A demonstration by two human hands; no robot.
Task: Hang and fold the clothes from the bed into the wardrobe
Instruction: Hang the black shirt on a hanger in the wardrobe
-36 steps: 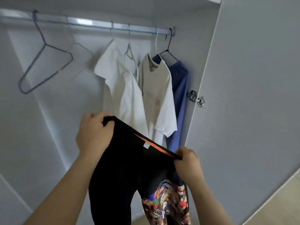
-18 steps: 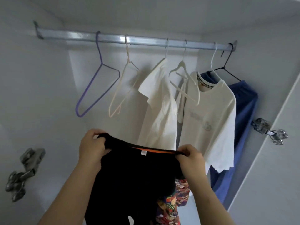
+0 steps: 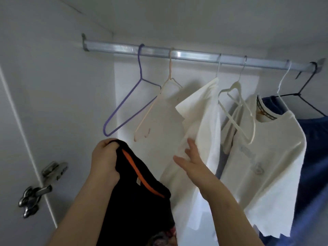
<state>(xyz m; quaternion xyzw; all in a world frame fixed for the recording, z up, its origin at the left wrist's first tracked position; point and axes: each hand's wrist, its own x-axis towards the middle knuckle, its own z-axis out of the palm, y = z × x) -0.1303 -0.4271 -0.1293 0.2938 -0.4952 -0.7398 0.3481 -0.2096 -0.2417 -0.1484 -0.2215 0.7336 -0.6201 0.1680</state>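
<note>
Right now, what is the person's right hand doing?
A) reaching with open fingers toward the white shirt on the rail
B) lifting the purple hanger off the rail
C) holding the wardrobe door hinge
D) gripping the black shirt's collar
A: the right hand has spread fingers against the hanging white shirt, while only the left hand grips the black shirt.

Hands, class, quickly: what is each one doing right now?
Left hand: fingers grip the black shirt.
Right hand: open, holding nothing, fingers against the hanging white shirt.
</note>
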